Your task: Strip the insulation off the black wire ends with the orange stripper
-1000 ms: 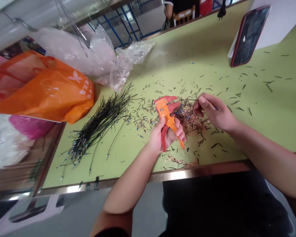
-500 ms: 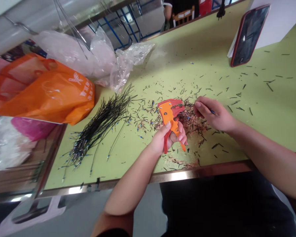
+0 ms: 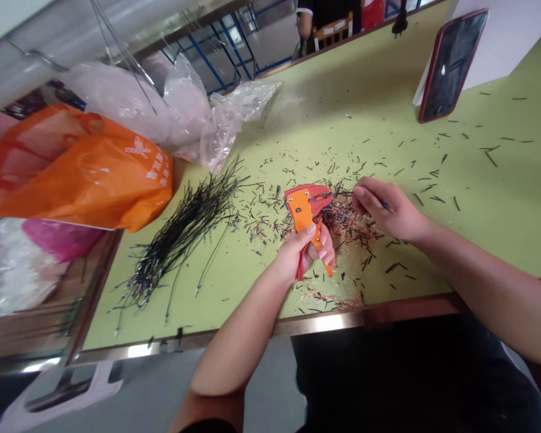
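Already, a bundle of blue-tipped black wires [image 3: 184, 231] is laid left of an orange-and-red wire stripper [image 3: 301, 210], which is clamped in the left hand [image 3: 294, 255]. A thin wire [image 3: 342, 193] is pinched by the right hand [image 3: 390, 210] just right of the stripper, over heaped copper-coloured offcuts [image 3: 349, 219]; how much work remains cannot be told.

Wire stripper [image 3: 303, 210] is glossy orange plastic, bench top [image 3: 342, 114] smooth matt green, edge trim [image 3: 318, 323] shiny metal, and the shopping bag [image 3: 94, 174] thin, slightly shiny plastic.

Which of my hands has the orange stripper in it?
Your left hand, wrapped around the orange stripper's handles. Your right hand holds only a thin wire, pinched between its fingertips.
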Available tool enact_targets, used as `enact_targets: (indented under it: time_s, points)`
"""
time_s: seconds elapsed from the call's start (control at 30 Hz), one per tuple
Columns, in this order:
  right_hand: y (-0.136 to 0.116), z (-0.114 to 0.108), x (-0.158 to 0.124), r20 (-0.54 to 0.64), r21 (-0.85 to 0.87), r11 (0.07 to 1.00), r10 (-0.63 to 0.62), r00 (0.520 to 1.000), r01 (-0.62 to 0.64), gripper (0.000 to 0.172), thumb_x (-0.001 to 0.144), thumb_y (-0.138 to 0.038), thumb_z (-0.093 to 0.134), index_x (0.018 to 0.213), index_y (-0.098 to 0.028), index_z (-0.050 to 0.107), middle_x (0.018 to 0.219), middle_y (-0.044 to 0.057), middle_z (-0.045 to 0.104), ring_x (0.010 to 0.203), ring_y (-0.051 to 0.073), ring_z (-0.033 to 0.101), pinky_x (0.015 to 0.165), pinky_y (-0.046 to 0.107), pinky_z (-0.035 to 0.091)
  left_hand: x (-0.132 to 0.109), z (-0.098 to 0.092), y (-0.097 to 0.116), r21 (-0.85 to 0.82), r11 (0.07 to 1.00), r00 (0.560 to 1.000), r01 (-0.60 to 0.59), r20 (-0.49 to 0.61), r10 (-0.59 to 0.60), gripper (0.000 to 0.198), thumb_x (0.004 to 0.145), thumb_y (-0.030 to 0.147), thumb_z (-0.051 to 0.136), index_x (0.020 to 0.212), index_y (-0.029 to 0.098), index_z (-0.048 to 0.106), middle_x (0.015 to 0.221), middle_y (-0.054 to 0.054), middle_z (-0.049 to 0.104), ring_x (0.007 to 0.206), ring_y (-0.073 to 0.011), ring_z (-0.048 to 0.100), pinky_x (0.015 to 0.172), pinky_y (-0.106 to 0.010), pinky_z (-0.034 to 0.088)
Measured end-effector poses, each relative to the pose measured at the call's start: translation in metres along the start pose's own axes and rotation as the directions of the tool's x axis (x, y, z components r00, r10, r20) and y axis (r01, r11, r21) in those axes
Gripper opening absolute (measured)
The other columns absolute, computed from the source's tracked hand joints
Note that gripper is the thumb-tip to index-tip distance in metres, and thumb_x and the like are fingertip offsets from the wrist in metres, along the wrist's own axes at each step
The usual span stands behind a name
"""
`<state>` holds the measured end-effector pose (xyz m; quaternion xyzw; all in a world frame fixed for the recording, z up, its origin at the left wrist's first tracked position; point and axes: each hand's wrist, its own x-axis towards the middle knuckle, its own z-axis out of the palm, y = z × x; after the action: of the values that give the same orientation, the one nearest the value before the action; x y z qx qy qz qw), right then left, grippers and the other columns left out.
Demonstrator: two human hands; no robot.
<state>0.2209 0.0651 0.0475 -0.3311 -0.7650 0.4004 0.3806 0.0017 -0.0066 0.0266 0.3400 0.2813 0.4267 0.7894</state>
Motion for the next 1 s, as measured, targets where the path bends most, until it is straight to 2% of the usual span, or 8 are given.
enact_targets:
  time_s: [0.4, 0.57, 0.8, 1.0]
  points:
    - [0.002, 0.003, -0.001, 0.028, -0.031, 0.999, 0.009, 1.000, -0.008, 0.051, 0.110, -0.061, 0.037, 0.078, -0.023, 0.050, 0.067, -0.002, 0.052, 0.057, 0.013, 0.042, 0.060, 0.031, 0.037, 0.001, -0.001, 0.000, 0.042, 0.999, 0.999, 0.026, -0.037, -0.025, 0.051, 0.088, 0.060, 0.076, 0.071, 0.018, 0.054, 0.053, 0.005, 0.049, 0.045, -0.0102, 0.049, 0.053, -0.026, 0.052]
    - [0.005, 0.005, 0.000, -0.004, -0.060, 0.998, 0.009, 1.000, -0.009, 0.056, 0.107, -0.068, 0.036, 0.078, -0.023, 0.049, 0.065, -0.002, 0.051, 0.056, 0.013, 0.041, 0.057, 0.030, 0.035, 0.001, 0.000, 0.000, 0.019, 1.000, 0.998, 0.008, -0.054, -0.007, 0.053, 0.087, 0.062, 0.077, 0.069, 0.018, 0.052, 0.051, 0.005, 0.047, 0.043, -0.0093, 0.046, 0.050, -0.025, 0.049]
    - [0.002, 0.002, 0.005, -0.092, 0.070, 0.997, 0.015, 0.996, -0.008, 0.058, 0.104, -0.072, 0.042, 0.074, -0.024, 0.048, 0.061, -0.001, 0.049, 0.057, 0.014, 0.041, 0.055, 0.030, 0.037, -0.005, 0.002, 0.006, -0.048, 0.999, 0.999, -0.011, -0.031, 0.010, 0.052, 0.088, 0.068, 0.068, 0.073, 0.019, 0.055, 0.054, 0.004, 0.045, 0.043, -0.0101, 0.044, 0.046, -0.027, 0.044]
    - [0.001, 0.012, 0.003, -0.131, 0.225, 0.974, 0.028, 0.991, 0.002, 0.055, 0.104, -0.071, 0.047, 0.075, -0.024, 0.049, 0.061, -0.003, 0.045, 0.054, 0.012, 0.039, 0.051, 0.029, 0.035, -0.007, 0.012, 0.005, -0.067, 0.998, 1.000, -0.009, -0.017, 0.008, 0.055, 0.084, 0.072, 0.069, 0.076, 0.019, 0.055, 0.055, 0.005, 0.042, 0.043, -0.0104, 0.043, 0.045, -0.026, 0.044]
